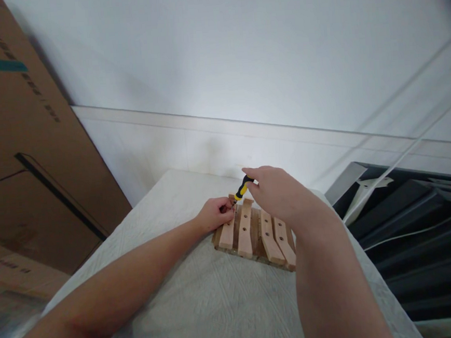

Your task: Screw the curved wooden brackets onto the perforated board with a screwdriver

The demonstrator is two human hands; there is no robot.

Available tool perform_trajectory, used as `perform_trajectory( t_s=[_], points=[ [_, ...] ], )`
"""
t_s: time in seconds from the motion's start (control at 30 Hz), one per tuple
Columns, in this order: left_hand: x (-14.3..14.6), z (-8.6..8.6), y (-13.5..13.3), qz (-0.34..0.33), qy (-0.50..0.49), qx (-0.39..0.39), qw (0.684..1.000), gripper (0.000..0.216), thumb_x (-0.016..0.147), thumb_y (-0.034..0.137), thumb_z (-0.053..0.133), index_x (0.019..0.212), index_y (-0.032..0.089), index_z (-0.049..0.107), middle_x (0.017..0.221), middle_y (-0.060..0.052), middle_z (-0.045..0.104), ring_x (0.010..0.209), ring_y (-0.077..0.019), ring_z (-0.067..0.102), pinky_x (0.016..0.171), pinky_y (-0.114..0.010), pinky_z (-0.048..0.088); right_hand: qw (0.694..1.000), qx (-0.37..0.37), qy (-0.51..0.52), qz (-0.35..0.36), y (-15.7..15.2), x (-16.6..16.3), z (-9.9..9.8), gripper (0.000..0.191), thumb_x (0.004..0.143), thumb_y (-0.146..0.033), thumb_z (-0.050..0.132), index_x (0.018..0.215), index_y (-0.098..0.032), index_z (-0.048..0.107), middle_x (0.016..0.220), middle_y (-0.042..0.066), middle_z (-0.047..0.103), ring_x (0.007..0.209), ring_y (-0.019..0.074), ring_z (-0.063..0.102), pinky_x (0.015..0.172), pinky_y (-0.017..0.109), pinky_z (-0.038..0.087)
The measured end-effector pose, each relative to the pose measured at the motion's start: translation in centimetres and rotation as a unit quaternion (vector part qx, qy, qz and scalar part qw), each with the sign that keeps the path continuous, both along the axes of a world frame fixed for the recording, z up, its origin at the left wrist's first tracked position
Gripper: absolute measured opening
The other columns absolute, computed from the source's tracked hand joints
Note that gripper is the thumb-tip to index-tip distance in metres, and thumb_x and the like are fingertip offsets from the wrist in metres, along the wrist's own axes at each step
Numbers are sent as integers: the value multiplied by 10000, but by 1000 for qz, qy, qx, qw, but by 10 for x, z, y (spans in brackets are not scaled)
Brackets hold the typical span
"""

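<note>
A small wooden slatted panel with several pale slats, each with drilled holes, lies on a white textured table top. My right hand is closed round a yellow and black screwdriver, which slants down to the far left corner of the panel. My left hand rests at that corner with its fingers pinched together right at the screwdriver's tip. What the left fingers pinch is too small to make out.
A large brown cardboard box leans against the white wall on the left. Right of the table lies a dark slatted structure with white cords across it. A white ledge runs along the wall behind the table.
</note>
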State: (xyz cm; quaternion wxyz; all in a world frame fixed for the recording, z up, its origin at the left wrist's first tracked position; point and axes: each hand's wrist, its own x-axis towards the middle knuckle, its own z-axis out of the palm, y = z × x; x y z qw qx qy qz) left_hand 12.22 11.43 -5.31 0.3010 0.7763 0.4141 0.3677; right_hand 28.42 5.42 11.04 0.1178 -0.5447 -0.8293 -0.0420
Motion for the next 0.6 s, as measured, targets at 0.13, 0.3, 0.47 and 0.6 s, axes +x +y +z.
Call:
perform_trajectory(
  t_s=[0.13, 0.3, 0.47, 0.6],
  points=[
    [0, 1, -1, 1, -2, 3, 1000, 188, 719, 296, 549, 614, 168, 460, 544, 64, 402, 538, -81, 344, 526, -226, 266, 1000, -11, 14, -26, -3, -2, 5, 325, 930, -241, 403, 993, -143, 706, 926, 132, 718, 873, 228, 656, 751, 310, 446],
    [0, 1, 0, 1, 3, -2, 1000, 183, 712, 291, 544, 611, 168, 453, 544, 65, 404, 537, -79, 340, 527, -223, 266, 995, 5, 9, -100, 3, -4, -3, 359, 929, -372, 430, 929, -141, 706, 866, 138, 712, 844, 240, 659, 714, 315, 444],
    [0, -1, 1, 8, 9, 0, 1000, 171, 719, 286, 542, 618, 164, 477, 544, 65, 406, 540, -79, 349, 532, -222, 269, 999, 17, 5, -39, 6, -5, -7, 351, 905, -162, 404, 1157, -146, 648, 1049, 127, 703, 961, 218, 651, 794, 296, 446],
    [-1, -2, 2, 1, 8, 3, 1000, 179, 723, 272, 544, 606, 165, 461, 540, 67, 398, 537, -77, 342, 532, -219, 268, 999, -19, 13, -45, -1, -2, 2, 362, 902, -161, 378, 1101, -153, 681, 1016, 125, 716, 955, 211, 657, 805, 293, 450]
  ],
)
